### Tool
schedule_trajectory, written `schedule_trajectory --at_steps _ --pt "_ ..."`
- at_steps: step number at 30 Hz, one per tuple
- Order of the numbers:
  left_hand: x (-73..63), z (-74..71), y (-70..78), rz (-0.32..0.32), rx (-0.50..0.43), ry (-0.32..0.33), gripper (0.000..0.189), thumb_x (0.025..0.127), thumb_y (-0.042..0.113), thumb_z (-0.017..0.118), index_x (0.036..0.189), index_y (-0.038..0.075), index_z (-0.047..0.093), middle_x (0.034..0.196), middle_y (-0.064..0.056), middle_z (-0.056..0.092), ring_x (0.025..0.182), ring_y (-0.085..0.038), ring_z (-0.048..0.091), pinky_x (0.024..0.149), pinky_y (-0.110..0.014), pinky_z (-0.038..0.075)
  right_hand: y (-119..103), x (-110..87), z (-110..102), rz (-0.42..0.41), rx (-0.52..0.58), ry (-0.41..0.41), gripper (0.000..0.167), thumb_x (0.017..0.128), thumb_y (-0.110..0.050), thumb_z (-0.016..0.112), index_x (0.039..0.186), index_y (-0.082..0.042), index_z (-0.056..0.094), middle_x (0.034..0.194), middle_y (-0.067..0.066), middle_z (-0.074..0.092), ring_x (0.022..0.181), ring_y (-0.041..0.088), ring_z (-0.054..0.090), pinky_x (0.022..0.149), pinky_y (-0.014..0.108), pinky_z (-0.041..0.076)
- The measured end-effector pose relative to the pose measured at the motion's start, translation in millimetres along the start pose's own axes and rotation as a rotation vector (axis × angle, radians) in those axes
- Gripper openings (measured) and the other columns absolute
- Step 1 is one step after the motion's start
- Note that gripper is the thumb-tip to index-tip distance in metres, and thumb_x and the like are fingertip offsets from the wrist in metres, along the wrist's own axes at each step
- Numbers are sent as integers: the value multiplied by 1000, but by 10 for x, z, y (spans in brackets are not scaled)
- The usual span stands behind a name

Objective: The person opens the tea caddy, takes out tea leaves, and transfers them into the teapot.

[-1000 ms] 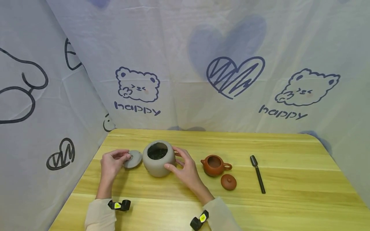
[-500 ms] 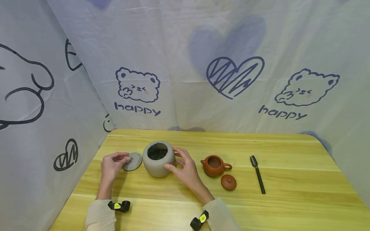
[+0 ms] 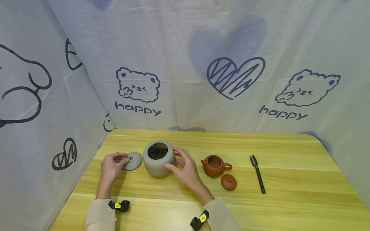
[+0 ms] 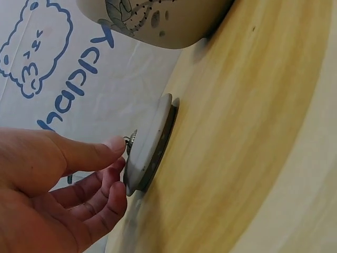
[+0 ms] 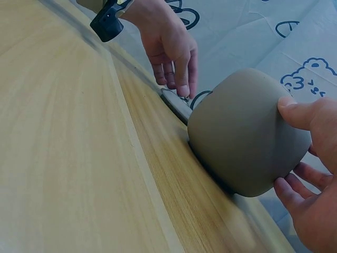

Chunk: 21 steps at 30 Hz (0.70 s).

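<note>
A round grey tea jar (image 3: 154, 168) with dark leaves (image 3: 157, 153) inside stands uncovered on the left half of the table. My right hand (image 3: 188, 170) grips its right side, thumb in front and fingers behind, as the right wrist view also shows. Just left of the jar, its flat grey lid (image 3: 135, 163) lies on the tabletop. My left hand (image 3: 111, 165) pinches the small knob (image 4: 131, 140) on the lid between thumb and forefinger. In the left wrist view the other fingers curl loosely by the lid's edge, and the forefinger is mostly hidden behind the thumb.
Right of the jar stands a small reddish-brown clay teapot (image 3: 214, 170) without its lid. The teapot lid (image 3: 228, 182) lies in front of it. Farther right is a dark tea scoop (image 3: 258, 175). Printed white cloth (image 3: 185, 106) hangs behind and beside the wooden table (image 3: 303, 179).
The grey lid has gone from tilted to lying flatter, and my left hand has lowered slightly. More of the knob shows now. The right hand and jar have stayed put.
</note>
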<state>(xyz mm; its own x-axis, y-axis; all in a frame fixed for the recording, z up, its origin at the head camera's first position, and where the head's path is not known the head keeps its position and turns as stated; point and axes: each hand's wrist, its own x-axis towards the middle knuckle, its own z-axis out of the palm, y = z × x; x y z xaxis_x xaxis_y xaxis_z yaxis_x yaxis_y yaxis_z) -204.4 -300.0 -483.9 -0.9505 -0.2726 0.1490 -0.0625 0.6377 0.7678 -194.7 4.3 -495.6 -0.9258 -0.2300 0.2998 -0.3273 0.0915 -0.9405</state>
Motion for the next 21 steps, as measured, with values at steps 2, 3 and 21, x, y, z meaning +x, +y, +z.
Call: schedule_trajectory --at_steps 2,3,21 --pt "-4 9 1 -3 17 1 19 91 5 77 107 -4 76 96 -18 75 83 -23 71 61 -12 50 2 0 -1 2 -2 0 67 90 -26 83 149 -20 53 146 -2 51 132 22 52 106 45 52" --pt "-8 13 5 -4 22 3 18 92 5 77 107 -4 76 96 -18 74 84 -25 71 61 -13 50 6 0 -2 2 -3 0 67 90 -27 83 149 -20 53 146 -2 51 132 22 52 106 45 52" --pt "-27 -29 58 -20 4 -55 28 95 14 76 119 -1 74 120 -23 69 105 -38 69 68 -22 53 -39 -4 -3 2 -6 -1 67 90 -27 82 150 -20 53 147 -1 51 131 24 52 106 45 52"
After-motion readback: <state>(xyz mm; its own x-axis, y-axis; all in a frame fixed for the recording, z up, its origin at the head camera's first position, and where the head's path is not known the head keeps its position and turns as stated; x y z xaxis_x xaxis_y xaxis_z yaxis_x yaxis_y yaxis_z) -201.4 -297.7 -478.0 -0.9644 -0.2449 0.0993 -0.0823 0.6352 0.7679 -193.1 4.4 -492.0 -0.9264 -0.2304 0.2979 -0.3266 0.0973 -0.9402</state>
